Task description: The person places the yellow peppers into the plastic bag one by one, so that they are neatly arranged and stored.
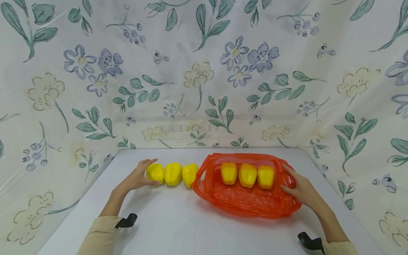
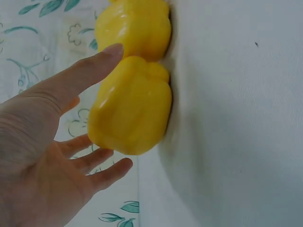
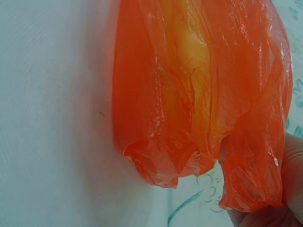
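My left hand point(image 1: 139, 175) spreads around the leftmost yellow bell pepper point(image 1: 155, 174) of a row on the white table. In the left wrist view the thumb stretches along one side of that pepper point(image 2: 135, 109) and the straight fingers lie near its end. Two more yellow bell peppers point(image 1: 173, 174) continue the row toward a red plastic bag point(image 1: 236, 198). Three yellow bell peppers point(image 1: 247, 175) sit side by side in the bag. At the bag's right end is my right hand point(image 1: 301, 189), fingers and thumb spread against the plastic; in the right wrist view the bag mostly hides it.
The white table point(image 1: 178, 226) runs back to a floral-patterned sheet point(image 1: 197, 95), which also rises on both sides. The bag's left edge overlaps the rightmost loose pepper point(image 1: 189, 174) in the head view.
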`<state>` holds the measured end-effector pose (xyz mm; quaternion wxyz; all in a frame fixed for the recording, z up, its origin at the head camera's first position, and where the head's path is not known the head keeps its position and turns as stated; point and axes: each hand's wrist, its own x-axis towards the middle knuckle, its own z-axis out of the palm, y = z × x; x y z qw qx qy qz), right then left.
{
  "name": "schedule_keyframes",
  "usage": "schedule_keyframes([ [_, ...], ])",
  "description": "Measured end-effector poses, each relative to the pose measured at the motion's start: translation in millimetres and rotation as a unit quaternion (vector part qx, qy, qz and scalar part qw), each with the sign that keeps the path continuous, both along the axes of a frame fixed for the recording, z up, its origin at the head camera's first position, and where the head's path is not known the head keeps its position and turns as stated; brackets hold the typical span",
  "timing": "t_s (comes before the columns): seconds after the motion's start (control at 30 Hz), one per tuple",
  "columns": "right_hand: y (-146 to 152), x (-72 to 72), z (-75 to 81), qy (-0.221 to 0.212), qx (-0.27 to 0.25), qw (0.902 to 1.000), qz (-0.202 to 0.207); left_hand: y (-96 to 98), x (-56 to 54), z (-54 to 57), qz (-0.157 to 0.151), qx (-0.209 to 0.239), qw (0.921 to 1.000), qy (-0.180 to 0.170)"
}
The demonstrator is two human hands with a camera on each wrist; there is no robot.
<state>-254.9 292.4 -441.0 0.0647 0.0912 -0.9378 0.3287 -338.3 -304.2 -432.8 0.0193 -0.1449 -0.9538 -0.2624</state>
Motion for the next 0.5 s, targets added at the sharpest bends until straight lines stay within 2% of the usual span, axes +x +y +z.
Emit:
schedule_keyframes([
  [0.2,1,-0.1,0.9,0.005,-0.004,1.0000,0.002,5.0,-4.9,-5.3,-0.006,-0.005,0.9999,-0.012],
  [0.5,0,1.5,0.7,0.002,-0.005,1.0000,0.000,6.0,-7.7,-13.7,0.024,-0.019,0.9989,-0.036],
])
